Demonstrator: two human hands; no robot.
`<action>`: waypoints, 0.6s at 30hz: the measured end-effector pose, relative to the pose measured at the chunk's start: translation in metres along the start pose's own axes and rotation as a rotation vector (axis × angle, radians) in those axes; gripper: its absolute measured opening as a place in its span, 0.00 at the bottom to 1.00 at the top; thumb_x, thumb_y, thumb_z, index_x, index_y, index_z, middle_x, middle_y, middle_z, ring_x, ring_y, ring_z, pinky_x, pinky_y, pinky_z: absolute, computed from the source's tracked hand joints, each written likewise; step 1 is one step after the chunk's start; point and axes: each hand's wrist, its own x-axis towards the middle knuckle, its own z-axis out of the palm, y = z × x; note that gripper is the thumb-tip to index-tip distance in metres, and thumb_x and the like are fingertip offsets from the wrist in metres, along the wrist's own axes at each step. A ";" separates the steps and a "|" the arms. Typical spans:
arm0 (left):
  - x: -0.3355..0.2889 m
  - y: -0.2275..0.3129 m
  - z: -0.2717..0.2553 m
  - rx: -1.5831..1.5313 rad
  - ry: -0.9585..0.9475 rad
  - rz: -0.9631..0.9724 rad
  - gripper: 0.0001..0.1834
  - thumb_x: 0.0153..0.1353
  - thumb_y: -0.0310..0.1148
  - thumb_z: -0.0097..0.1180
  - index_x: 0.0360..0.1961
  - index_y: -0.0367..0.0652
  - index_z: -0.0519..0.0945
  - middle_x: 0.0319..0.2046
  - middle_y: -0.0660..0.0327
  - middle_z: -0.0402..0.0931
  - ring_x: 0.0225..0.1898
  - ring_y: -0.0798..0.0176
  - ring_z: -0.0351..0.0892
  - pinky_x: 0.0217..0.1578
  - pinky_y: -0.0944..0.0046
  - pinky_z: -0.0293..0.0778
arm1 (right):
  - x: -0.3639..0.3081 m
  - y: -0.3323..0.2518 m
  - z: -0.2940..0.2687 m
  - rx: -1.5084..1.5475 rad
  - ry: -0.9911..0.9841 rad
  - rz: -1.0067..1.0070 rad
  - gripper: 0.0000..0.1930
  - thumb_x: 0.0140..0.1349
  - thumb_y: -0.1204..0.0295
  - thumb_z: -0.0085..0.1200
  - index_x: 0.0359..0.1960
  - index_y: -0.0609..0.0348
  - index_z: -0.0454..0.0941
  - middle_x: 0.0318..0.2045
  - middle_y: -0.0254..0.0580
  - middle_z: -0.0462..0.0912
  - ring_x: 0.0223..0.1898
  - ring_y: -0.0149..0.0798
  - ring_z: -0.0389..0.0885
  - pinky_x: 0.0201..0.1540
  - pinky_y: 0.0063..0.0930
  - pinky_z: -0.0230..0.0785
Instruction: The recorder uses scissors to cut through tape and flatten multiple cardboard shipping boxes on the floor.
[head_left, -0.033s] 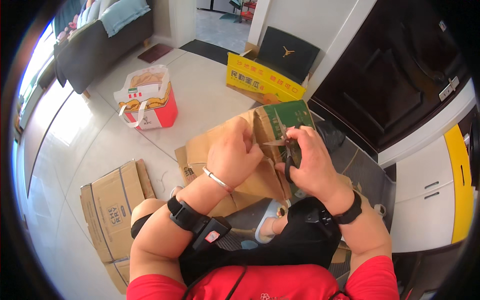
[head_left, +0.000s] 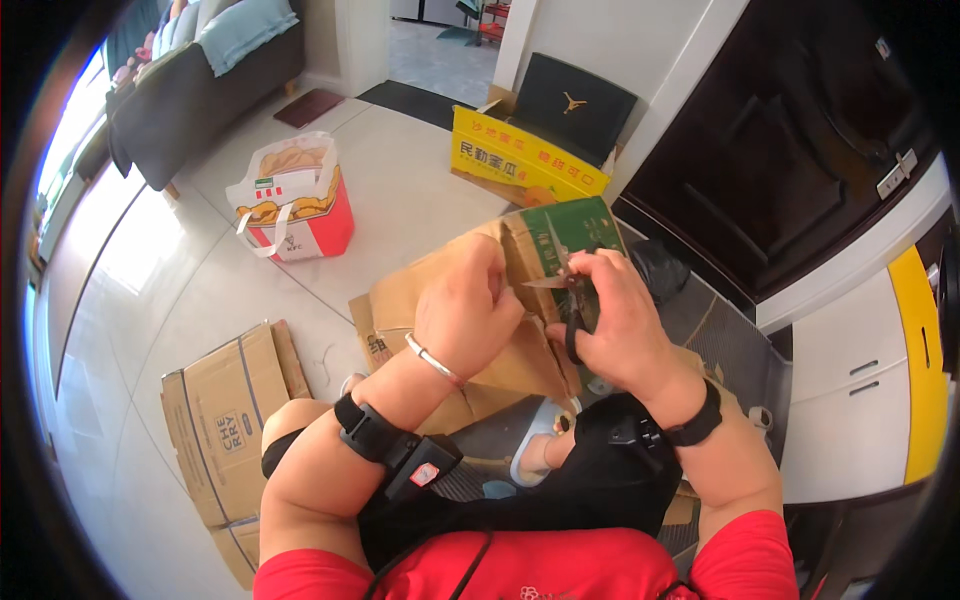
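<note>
A pair of scissors [head_left: 569, 283] with black handles is in my right hand [head_left: 617, 320], fingers through and around the handles. The blades stand apart, one pointing left toward my other hand. My left hand [head_left: 466, 312] is closed in a pinch just left of the blades; whatever is between its fingertips is hidden. Below both hands lies a brown cardboard box [head_left: 535, 360], partly flattened, with a green printed panel [head_left: 575, 218] at its far right. My left wrist and fingers cover part of its flaps.
Tied flat cardboard [head_left: 215, 420] lies on the tiles at left. Further off stand a red and white paper bag [head_left: 325, 220] and a yellow box [head_left: 525, 165] holding a black box [head_left: 575, 105]. A black plastic bag [head_left: 655, 270] and dark door [head_left: 780, 150] are at right.
</note>
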 end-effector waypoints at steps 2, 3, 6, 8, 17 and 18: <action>0.002 0.001 -0.003 0.014 0.034 0.137 0.05 0.45 0.23 0.46 0.25 0.39 0.72 0.21 0.55 0.65 0.23 0.55 0.68 0.26 0.59 0.67 | 0.002 0.003 0.001 0.004 -0.005 -0.029 0.24 0.38 0.77 0.60 0.41 0.59 0.66 0.36 0.46 0.68 0.42 0.50 0.66 0.46 0.35 0.60; 0.003 0.002 -0.006 0.150 -0.027 0.183 0.06 0.45 0.24 0.48 0.27 0.39 0.73 0.22 0.55 0.66 0.23 0.54 0.68 0.26 0.59 0.67 | 0.005 0.005 0.003 0.012 0.007 -0.019 0.24 0.39 0.75 0.61 0.41 0.59 0.66 0.37 0.46 0.69 0.43 0.50 0.67 0.46 0.35 0.61; 0.009 0.003 -0.023 0.366 -0.207 0.221 0.10 0.44 0.28 0.54 0.31 0.42 0.74 0.27 0.55 0.66 0.28 0.51 0.68 0.30 0.56 0.67 | 0.013 0.010 0.005 0.047 0.007 0.015 0.24 0.39 0.74 0.62 0.41 0.59 0.67 0.38 0.46 0.70 0.43 0.50 0.67 0.46 0.35 0.61; 0.013 0.005 -0.033 0.379 -0.239 0.398 0.08 0.43 0.30 0.58 0.27 0.45 0.75 0.32 0.56 0.66 0.35 0.50 0.67 0.37 0.55 0.66 | 0.018 0.015 0.007 0.048 0.033 0.039 0.24 0.39 0.74 0.62 0.41 0.59 0.67 0.39 0.46 0.70 0.44 0.49 0.67 0.47 0.35 0.61; 0.066 0.005 -0.038 0.528 -0.277 0.790 0.12 0.32 0.36 0.61 0.17 0.44 0.72 0.24 0.62 0.67 0.35 0.55 0.66 0.39 0.57 0.62 | 0.006 0.023 -0.014 0.645 0.355 0.095 0.25 0.44 0.76 0.63 0.47 0.57 0.68 0.44 0.35 0.73 0.43 0.29 0.72 0.40 0.22 0.64; 0.074 0.005 -0.038 0.501 -0.189 0.773 0.12 0.34 0.35 0.62 0.17 0.43 0.71 0.24 0.61 0.67 0.33 0.54 0.66 0.36 0.57 0.62 | 0.001 0.024 -0.020 0.689 0.414 0.066 0.25 0.45 0.77 0.62 0.47 0.56 0.68 0.43 0.33 0.73 0.42 0.28 0.72 0.39 0.23 0.64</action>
